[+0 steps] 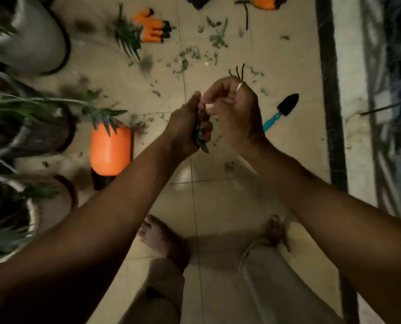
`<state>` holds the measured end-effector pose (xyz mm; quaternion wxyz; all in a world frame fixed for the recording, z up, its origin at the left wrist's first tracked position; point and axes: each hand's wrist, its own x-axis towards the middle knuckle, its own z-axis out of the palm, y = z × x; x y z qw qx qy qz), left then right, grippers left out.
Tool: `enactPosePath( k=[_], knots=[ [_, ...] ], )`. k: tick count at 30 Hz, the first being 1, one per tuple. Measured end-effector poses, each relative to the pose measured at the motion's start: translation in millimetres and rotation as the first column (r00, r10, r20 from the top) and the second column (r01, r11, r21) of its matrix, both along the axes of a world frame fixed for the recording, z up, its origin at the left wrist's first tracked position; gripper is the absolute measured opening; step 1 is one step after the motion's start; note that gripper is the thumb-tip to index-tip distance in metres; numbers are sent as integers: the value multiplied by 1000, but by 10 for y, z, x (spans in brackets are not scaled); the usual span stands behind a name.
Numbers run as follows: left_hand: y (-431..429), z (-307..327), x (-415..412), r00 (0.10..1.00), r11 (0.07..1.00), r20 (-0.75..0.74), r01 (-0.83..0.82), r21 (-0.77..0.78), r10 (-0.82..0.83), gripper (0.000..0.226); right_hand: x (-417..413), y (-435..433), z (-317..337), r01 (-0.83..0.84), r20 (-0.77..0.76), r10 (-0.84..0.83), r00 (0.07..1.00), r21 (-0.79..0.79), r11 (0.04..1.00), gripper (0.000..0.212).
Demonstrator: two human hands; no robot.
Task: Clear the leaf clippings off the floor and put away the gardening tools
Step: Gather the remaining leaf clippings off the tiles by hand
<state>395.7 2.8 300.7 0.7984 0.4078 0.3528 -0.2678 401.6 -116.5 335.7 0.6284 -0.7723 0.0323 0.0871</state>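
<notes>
My left hand (185,127) is curled round a bunch of green leaf clippings (200,133), held above the tiled floor. My right hand (234,111) is right beside it, fingers curled, fingertips touching the top of the bunch; what it holds I cannot tell. More leaf clippings (195,54) are scattered on the floor beyond my hands. A small trowel (281,111) with a blue handle and black blade lies to the right. The black tines of a hand rake (238,71) stick out behind my right hand. An orange glove (154,26) lies farther off.
Potted plants (19,127) line the left side. An orange spray bottle (109,148) lies on the floor by them. Another orange item (262,1) sits at the top edge. A black border strip (330,101) runs down the right. My bare feet (157,239) stand below.
</notes>
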Motion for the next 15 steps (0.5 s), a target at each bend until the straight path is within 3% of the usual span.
enactPosePath(
  k=[7,15],
  knots=[
    [337,2149,-189,983,980,-47,-183,-81,179,43,-128,338,1986,-88,-94,85,992,-36,995,20],
    [577,4032,-332,944,934,12,-325,-148,330,40,-248,623,3915,-112,-94,124,988,115,987,15]
  ],
)
